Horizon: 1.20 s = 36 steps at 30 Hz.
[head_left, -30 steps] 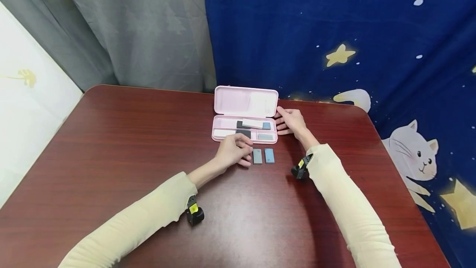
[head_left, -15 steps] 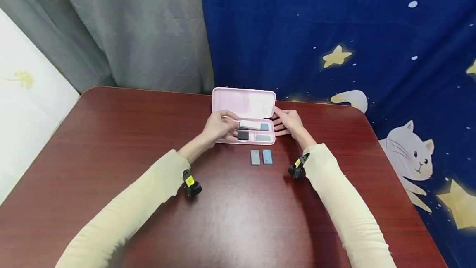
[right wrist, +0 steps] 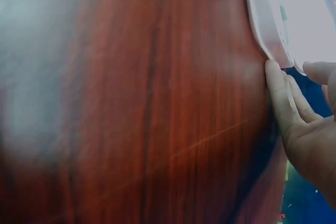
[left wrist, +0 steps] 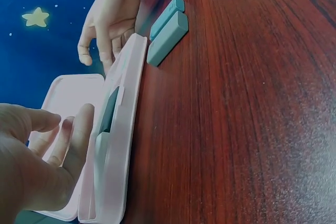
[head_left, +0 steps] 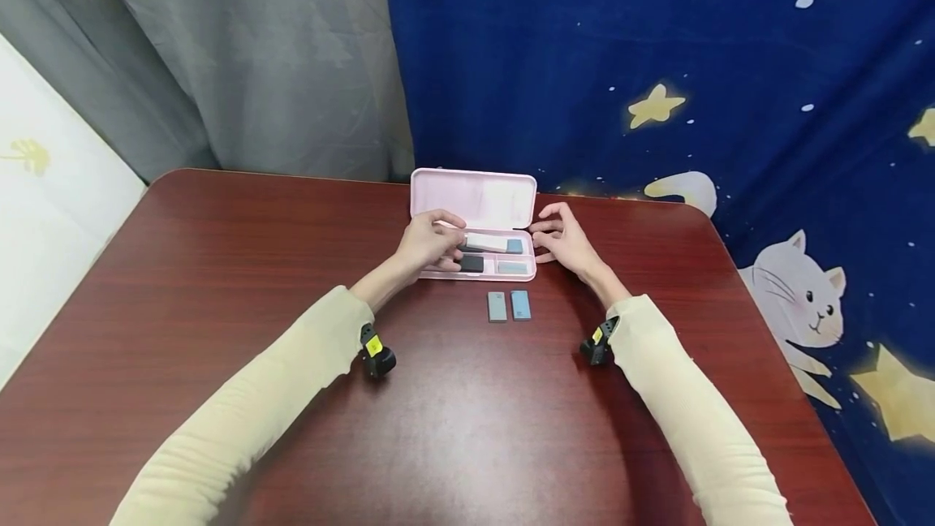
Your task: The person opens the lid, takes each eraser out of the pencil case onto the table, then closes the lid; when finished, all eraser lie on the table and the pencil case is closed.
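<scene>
A pink pencil case (head_left: 478,279) lies with its lid (head_left: 475,195) raised at the back. Over its left end, my left hand (head_left: 427,242) has fingers and thumb apart; in the left wrist view nothing shows between them. My right hand (head_left: 568,246) is at the case's right end, fingertips right at its edge. Inside the case are a white block (head_left: 485,243) lying across a blue block (head_left: 514,246), a black block (head_left: 471,264) and a pale blue block (head_left: 513,268) in a compartment. My left fingers hide the case's left part.
Two small eraser-like blocks, one grey (head_left: 497,307) and one blue (head_left: 521,305), lie side by side on the dark red table (head_left: 467,412) in front of the case. Grey and blue curtains (head_left: 555,63) hang behind the table's far edge.
My left hand has moved from beside the loose blocks up and left to over the case's left end. My right hand's fingers have shifted and bent a little at the right end.
</scene>
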{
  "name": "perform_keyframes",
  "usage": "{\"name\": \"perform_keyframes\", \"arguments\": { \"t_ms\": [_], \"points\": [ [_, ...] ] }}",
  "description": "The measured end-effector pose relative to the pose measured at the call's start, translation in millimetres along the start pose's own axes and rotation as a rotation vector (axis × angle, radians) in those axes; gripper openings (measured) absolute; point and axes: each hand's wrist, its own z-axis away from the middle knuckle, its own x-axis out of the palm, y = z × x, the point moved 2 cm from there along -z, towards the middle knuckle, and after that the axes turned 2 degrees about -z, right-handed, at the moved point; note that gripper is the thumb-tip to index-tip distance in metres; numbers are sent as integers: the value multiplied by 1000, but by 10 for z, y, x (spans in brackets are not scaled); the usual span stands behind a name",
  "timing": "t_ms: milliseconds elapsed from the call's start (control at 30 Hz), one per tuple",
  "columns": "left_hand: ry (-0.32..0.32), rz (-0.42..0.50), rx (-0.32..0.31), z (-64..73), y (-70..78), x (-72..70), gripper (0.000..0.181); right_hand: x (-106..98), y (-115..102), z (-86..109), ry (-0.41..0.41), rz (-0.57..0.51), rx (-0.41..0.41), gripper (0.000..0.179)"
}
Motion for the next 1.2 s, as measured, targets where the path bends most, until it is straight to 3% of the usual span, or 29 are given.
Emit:
{"name": "perform_keyframes", "arguments": {
  "t_ms": [167, 367, 500, 633, 833, 967, 1200],
  "points": [
    [-21, 17, 7, -12, 8, 19, 28, 26, -63, 62, -106, 164, -135, 57],
    [-26, 16, 38, -86, 1, 63, 32, 103, -286, 186, -128, 272, -181, 61],
    [7, -131, 102, -150, 23, 103, 28, 121, -362, 237, -128, 305, -174, 60],
    [20, -332, 165, -217, 38, 131, 27, 107, -374, 243, -146, 306, -178, 64],
    [56, -616, 274, -328, 59, 173, 23, 39, -227, 165, -161, 290, -187, 67],
    [26, -723, 325, -407, 66, 242, 22, -8, -83, 89, -151, 286, -167, 66],
    [-87, -932, 395, -468, 112, 374, 18, -27, -16, 43, -151, 265, -156, 65]
  ]
}}
